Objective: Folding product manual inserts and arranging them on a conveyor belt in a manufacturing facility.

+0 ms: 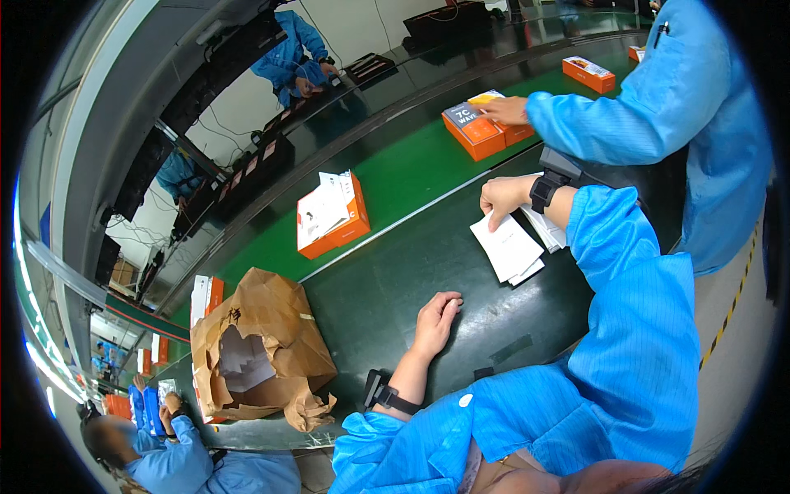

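Hands at a dark green work table (387, 284), seen from the head. The right hand (504, 200) is pinching the upper edge of a fanned stack of white leaflets (506, 247), its thumb lying on top and its fingers closing in; the stack is extending over the right part of the table, its lower corners spreading apart. More white leaflets (547, 229) are showing just beside it, under the right wrist. The left hand (436, 321) is resting near the table's middle, half open, fingers loosely curling, and is holding nothing visible. A crumpled brown paper bag (288, 346) is standing to its left. Beyond, on a green strip (403, 185), an orange box (355, 212) is bearing further white papers (322, 210), while a co-worker's hand (506, 110) is touching orange-sided boxes (477, 140)
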Demonstrator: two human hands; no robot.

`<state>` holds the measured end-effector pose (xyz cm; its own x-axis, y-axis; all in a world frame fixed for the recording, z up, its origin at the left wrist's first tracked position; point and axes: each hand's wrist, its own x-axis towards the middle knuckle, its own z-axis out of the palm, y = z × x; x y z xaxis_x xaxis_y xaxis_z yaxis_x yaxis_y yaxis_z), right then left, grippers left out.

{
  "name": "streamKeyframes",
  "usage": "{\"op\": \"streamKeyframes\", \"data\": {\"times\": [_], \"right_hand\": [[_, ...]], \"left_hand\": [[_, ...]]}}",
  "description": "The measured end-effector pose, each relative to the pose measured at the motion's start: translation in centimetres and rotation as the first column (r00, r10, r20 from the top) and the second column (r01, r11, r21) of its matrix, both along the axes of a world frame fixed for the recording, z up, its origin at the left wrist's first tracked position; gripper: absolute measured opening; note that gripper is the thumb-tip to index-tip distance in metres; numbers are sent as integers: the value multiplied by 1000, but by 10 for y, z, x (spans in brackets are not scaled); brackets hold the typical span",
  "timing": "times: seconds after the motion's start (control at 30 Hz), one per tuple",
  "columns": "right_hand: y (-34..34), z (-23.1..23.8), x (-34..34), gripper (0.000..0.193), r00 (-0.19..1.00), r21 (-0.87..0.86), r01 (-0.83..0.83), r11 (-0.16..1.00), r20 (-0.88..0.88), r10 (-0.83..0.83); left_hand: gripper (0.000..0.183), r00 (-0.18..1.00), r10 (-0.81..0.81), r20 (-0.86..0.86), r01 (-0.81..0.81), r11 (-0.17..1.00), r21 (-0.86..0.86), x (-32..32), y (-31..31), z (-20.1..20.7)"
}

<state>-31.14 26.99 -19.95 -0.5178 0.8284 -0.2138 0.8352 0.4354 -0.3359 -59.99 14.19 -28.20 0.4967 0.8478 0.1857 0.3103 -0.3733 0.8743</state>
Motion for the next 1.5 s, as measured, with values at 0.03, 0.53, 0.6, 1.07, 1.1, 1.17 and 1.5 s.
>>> {"op": "streamKeyframes", "data": {"times": [0.03, 0.53, 0.6, 1.07, 1.1, 1.17, 1.5], "right_hand": [[-1, 2, 0, 34, 1000, -6, 0, 1000, -15, 0], [-15, -4, 5, 60, 990, 151, 35, 988, -141, -13], [-20, -4, -4, 75, 986, 216, -85, 973, -121, 113], [-28, -6, -3, 64, 949, 295, -238, 925, -131, 286], [-23, -8, -3, 63, 949, 294, -243, 924, -123, 289], [-12, -11, -5, 60, 947, 295, -261, 919, -107, 303], [-34, 7, -11, 57, 966, 345, -221, 912, -54, 255]], "left_hand": [[23, 1000, 11, 26, -11, 999, -31, 0, -1, 1], [30, 938, 270, 218, -260, 963, -73, 1, 64, 29], [25, 881, 432, 191, -467, 858, 214, -15, 107, 24], [59, 480, 789, -384, -650, 614, 448, -14, 255, 106], [56, 548, 767, -334, -626, 640, 445, -18, 255, 105], [51, 625, 727, -286, -559, 672, 486, -29, 246, 95], [49, 617, 377, -690, -64, 899, 433, 9, 10, 77]]}}
